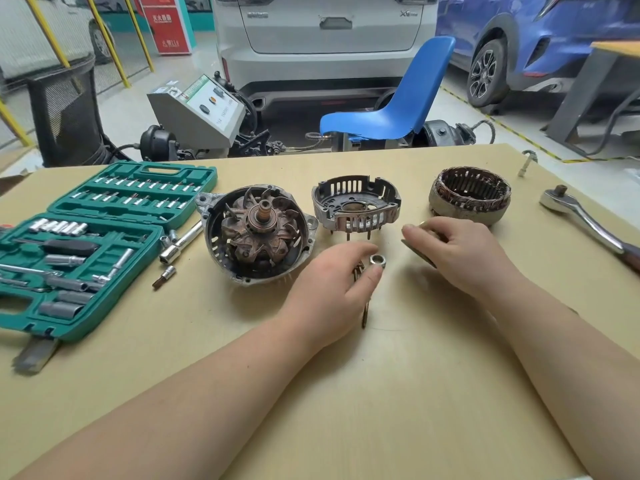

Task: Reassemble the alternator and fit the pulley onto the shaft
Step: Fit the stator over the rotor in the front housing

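Honestly, with my left hand (332, 285) loosely curled over the nut (377, 260) and bolts (362, 292) mid-table and my right hand (457, 251) pinching a small ring by the stator (470, 196), I could scatter them.

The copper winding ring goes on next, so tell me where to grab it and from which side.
Grip the copper winding ring by its grey outer band, one side in each hand, coming down from above. It sits flat on the table with its opening up, so the band is reachable all round. Keep fingers off the copper loops along its rim, which look easier to bend. This is a judgement from its pose.
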